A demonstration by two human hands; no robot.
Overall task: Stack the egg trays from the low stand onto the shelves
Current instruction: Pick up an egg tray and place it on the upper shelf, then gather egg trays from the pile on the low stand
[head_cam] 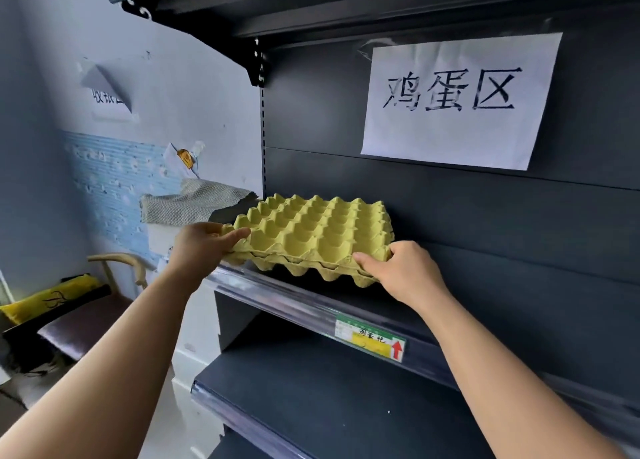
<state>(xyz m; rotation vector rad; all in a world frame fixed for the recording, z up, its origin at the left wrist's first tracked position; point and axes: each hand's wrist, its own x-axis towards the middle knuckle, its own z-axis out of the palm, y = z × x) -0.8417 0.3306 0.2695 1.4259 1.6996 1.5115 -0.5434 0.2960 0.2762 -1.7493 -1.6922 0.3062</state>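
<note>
At the far left, a chair (86,323) with a dark seat is partly cut off by your left forearm. The yellow bag (45,301) on it is crumpled, and its black marking is too blurred to read. Above it, a wall notice (107,95) has its top corner folded down over most of its text. A grey cloth (187,204) hangs by the rack's side post, and its right end runs behind the trays.

Your left hand (201,247) grips the left rim of the egg trays (311,233). The thumb lies flat along the top and the fingers are tucked underneath, out of sight. The yellow-green stack looks like two nested trays, held level over the left end of the middle shelf (294,303), close to the back panel. You cannot tell whether its underside rests on the board.

Your right hand (405,271) holds the near right corner, thumb pressed on top, knuckles up and fingers curled beneath the edge. Both forearms reach up and forward.

Below it, a green and yellow price label (370,341) with a red arrow sits in the shelf's clear strip, its small print illegible. Above right, a white paper sign (457,102) is stuck to the back panel.
</note>
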